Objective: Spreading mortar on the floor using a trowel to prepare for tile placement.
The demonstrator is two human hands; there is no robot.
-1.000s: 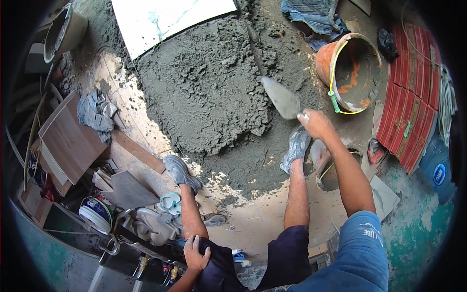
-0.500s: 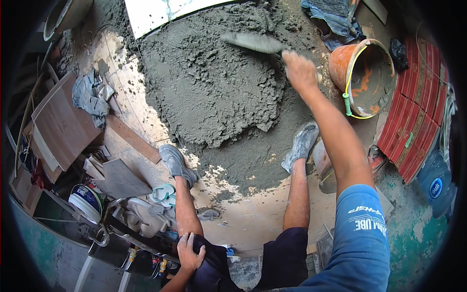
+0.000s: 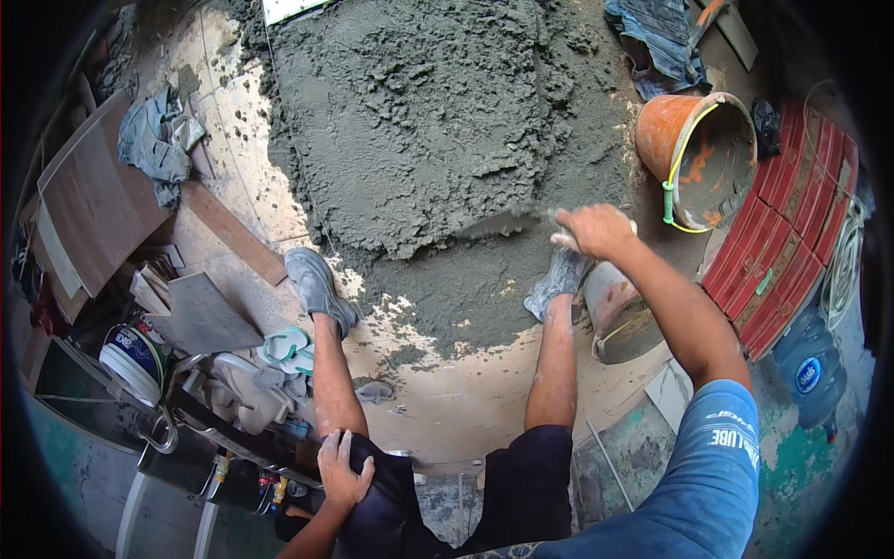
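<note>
My right hand (image 3: 598, 231) is closed round the handle of a trowel (image 3: 503, 224), out ahead of my right foot. Its blade, blurred and smeared grey, points left along the near edge of a thick bed of wet grey mortar (image 3: 400, 130). The top of the bed is fairly smooth at the left and lumpy toward the right. My left hand (image 3: 343, 468) lies on my left knee with its fingers stretched out, holding nothing. A corner of a white tile (image 3: 291, 9) shows at the far edge of the mortar.
At the right stand an orange bucket (image 3: 661, 135) with mortar inside, a second bucket (image 3: 610, 289) close to my right foot, red boxes (image 3: 787, 214) and a blue water bottle (image 3: 808, 373). Boards (image 3: 121, 182), cloths (image 3: 158, 140), sandals (image 3: 287, 349) and a paint pail (image 3: 130, 363) crowd the left.
My right hand has drawn the trowel from the far right part of the mortar back to its near edge. My left hand stays on my knee. The view has shifted slightly.
</note>
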